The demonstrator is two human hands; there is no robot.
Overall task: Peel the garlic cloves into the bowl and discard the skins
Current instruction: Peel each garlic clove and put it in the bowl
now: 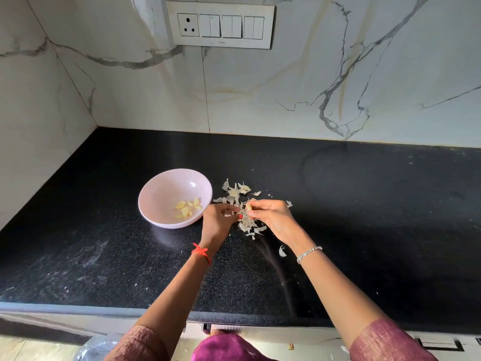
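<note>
A pale pink bowl [166,194] sits on the black counter and holds several peeled yellow garlic cloves [188,205]. To its right lies a scatter of papery garlic skins [235,191]. Over the skins my right hand [273,217] pinches a small garlic clove [249,207] at its fingertips. My left hand [217,220] is right beside it, its fingers curled in toward the clove and the skin hanging from it. The two hands nearly touch just right of the bowl.
The black counter [364,204] runs wide to the right and front, its edge close to my body. A single skin flake [282,251] lies near my right wrist. The marble wall behind carries a switch panel [221,24].
</note>
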